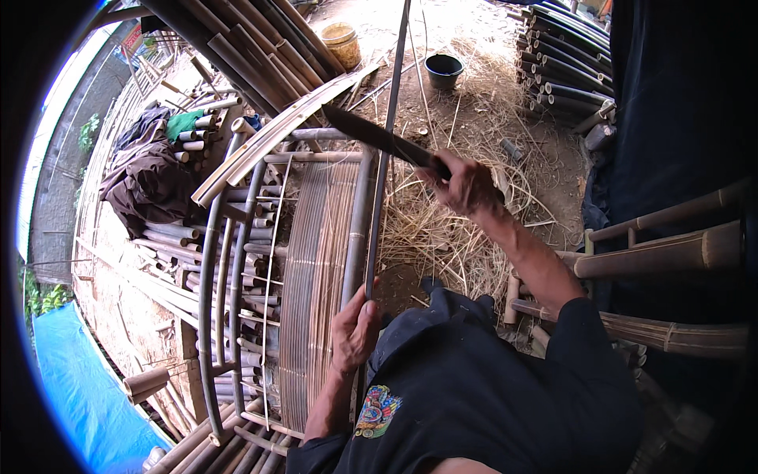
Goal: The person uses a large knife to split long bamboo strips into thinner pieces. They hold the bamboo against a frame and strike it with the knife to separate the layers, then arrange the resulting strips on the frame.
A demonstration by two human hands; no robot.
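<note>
The right hand (467, 186) is covering much of the back part of the big knife (371, 133). The left hand (355, 328) is wrapping around the long dark strip (380, 205) and hiding a bit of it. Up high, the strip is running off the top edge, so its far end is not showing. The blue sheet (83, 395) is slipping under the dark round rim. The brown cloth (158, 178) is hiding parts of some poles (185, 146). The black shirt (505, 395) is running off the bottom, and its little badge (377, 412) is looking too small to make out.
</note>
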